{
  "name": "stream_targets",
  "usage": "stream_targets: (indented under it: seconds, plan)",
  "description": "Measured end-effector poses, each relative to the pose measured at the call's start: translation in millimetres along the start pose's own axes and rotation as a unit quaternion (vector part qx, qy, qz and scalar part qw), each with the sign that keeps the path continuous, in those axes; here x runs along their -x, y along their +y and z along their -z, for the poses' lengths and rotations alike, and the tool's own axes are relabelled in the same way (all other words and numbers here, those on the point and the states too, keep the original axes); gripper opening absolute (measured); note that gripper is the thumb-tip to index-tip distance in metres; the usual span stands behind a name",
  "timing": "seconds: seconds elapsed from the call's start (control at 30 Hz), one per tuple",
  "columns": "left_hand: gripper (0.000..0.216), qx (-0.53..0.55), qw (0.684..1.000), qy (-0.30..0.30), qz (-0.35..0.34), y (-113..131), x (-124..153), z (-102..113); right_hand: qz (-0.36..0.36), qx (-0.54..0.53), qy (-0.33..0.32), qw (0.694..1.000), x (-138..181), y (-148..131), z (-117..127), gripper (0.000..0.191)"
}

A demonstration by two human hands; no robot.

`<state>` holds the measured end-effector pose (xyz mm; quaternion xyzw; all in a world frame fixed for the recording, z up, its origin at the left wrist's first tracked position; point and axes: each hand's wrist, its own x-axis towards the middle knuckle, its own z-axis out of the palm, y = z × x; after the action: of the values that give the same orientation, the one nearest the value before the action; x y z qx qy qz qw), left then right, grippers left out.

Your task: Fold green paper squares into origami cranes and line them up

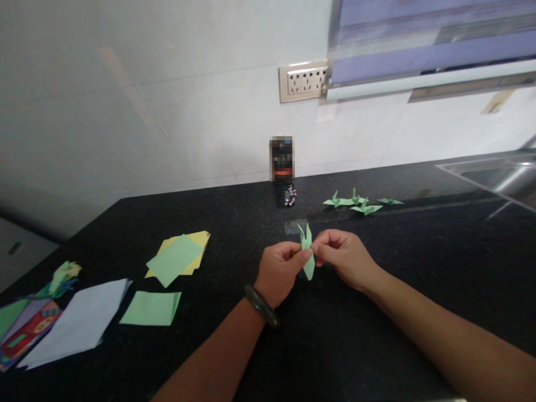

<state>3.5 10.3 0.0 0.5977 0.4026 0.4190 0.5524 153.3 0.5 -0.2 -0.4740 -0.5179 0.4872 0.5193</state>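
A light green paper crane (308, 268), folded narrow with two thin points standing up, is held upright above the black counter. My left hand (281, 267), with a dark bangle at the wrist, pinches its middle between thumb and fingers. From the other side my right hand (345, 254) grips the crane's right edge with thumb and forefinger. Beyond my right hand, several finished green paper cranes (366, 209) with spread wings stand on the counter. Parts of the held crane are hidden behind my left thumb.
At left lie green and yellow square sheets (176, 259), a folded green sheet (151, 308), white paper (81, 324), and a colourful packet (29, 335). A beaded bracelet (290, 195) lies before a blurred dark box (282, 159) by the wall. A metal sink (502, 173) is at right.
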Motion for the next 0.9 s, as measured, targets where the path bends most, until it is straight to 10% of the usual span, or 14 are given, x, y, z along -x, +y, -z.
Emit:
stream_targets:
  seconds: [0.7,0.9]
  plan:
    - [0.026,0.020,0.998,-0.051,0.039,-1.7,-2.7,0.7,0.216,0.168,0.045,0.961,5.2,-4.7,-1.0,0.011]
    - [0.026,0.017,0.998,-0.045,0.047,0.7,-2.3,0.1,0.118,0.082,0.100,0.985,2.5,-6.0,-0.2,0.028]
